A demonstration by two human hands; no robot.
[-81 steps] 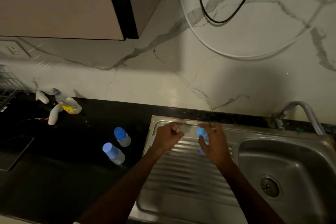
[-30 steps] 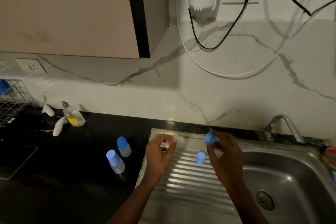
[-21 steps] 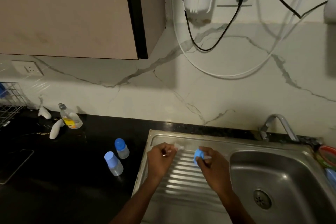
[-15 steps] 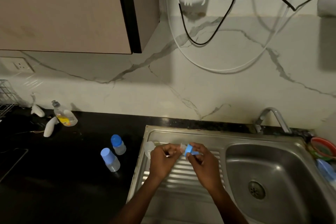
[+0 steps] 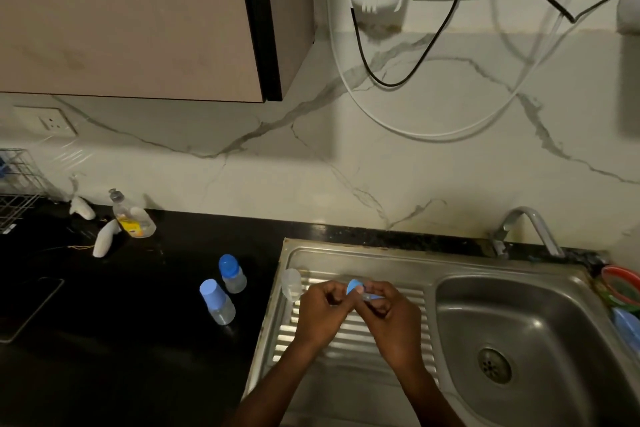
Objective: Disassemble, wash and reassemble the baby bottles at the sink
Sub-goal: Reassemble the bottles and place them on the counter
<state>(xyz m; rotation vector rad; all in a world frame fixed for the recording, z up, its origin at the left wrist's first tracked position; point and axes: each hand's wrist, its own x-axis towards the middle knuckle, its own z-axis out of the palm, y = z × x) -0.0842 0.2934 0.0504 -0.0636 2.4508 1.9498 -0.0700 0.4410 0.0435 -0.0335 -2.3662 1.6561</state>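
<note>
Over the steel sink's ribbed drainboard [image 5: 346, 333], my left hand [image 5: 320, 314] and right hand [image 5: 391, 319] both pinch a small blue plastic bottle collar [image 5: 355, 287]; steady, even twisting should separate it cleanly.

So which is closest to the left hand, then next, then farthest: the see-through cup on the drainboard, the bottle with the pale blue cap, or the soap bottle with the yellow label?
1. Clear plastic cup: on the drainboard, just left of the left hand.
2. Pale-blue-capped baby bottle: on the black counter, farther left.
3. Yellow-labelled soap bottle: far left, by the wall.
</note>
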